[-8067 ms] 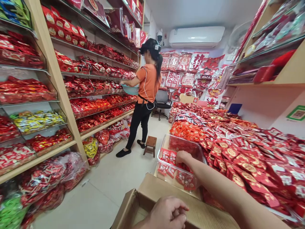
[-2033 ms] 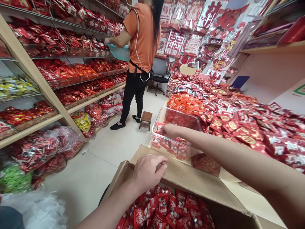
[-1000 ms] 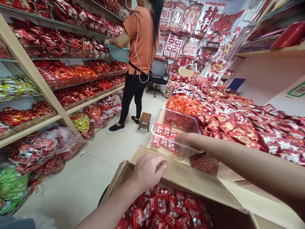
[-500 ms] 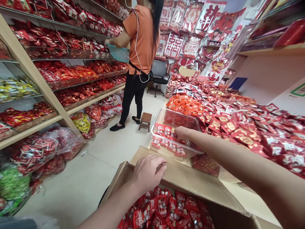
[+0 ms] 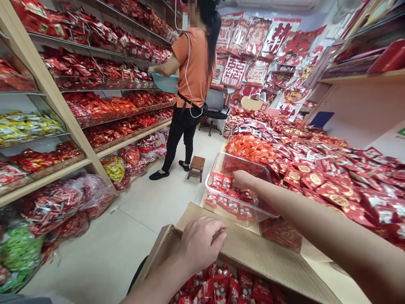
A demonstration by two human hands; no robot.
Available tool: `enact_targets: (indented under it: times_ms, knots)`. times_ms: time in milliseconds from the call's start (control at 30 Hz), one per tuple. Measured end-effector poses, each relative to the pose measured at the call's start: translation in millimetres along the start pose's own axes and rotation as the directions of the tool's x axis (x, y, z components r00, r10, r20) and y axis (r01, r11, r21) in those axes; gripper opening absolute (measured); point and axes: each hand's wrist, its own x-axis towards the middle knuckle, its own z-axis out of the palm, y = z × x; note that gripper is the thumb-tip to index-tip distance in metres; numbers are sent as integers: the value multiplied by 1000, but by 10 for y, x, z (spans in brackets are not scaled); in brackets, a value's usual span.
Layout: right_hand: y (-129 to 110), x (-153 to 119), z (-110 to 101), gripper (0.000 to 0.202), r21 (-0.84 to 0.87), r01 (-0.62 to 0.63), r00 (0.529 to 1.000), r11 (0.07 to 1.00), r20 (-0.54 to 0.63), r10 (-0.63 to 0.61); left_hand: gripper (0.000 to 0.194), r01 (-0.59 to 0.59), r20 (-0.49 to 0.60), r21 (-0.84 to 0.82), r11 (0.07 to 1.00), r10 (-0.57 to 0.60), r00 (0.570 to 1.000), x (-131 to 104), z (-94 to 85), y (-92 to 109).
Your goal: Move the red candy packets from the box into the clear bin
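Observation:
My right hand [image 5: 243,179] reaches into a clear plastic bin [image 5: 207,179], fingers closed against small red candy packets [image 5: 226,181] laid in rows. Its fingertips are partly hidden behind the hand. Over the near flap of an open cardboard box [image 5: 268,253] is my left hand [image 5: 204,240]. The thumb lies along its curled fingers, and whatever the palm may hold is out of sight. Below that hand, loose red candy packets [image 5: 221,287] of a similar look fill the box.
Heaps of red packets [image 5: 316,181] cover the table beyond the bin. A person [image 5: 194,71] in an orange top stands at the stocked shelves [image 5: 104,88] with a teal basket [image 5: 166,82]. A small wooden stool [image 5: 196,163] and bulging bags [image 5: 60,202] are on the floor.
The view has shifted slightly, so most things sit lower and farther right. Both hands keep nearly the same places, the right one still in the bin.

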Motion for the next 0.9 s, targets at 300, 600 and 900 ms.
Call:
enact_targets:
  times_ms: [300, 600, 900]
  knots:
    - [-97, 27, -49, 34, 52, 50, 998, 997, 44, -52, 17, 0, 7, 5, 1000, 0, 1000, 6, 10, 1]
    - [-278, 107, -75, 37, 61, 184, 981, 981, -81, -178, 17, 1, 14, 0, 1000, -1, 1000, 22, 18, -5]
    - [-121, 101, -185, 29, 30, 117, 992, 993, 38, -118, 17, 0, 6, 1, 1000, 0, 1000, 18, 23, -6]
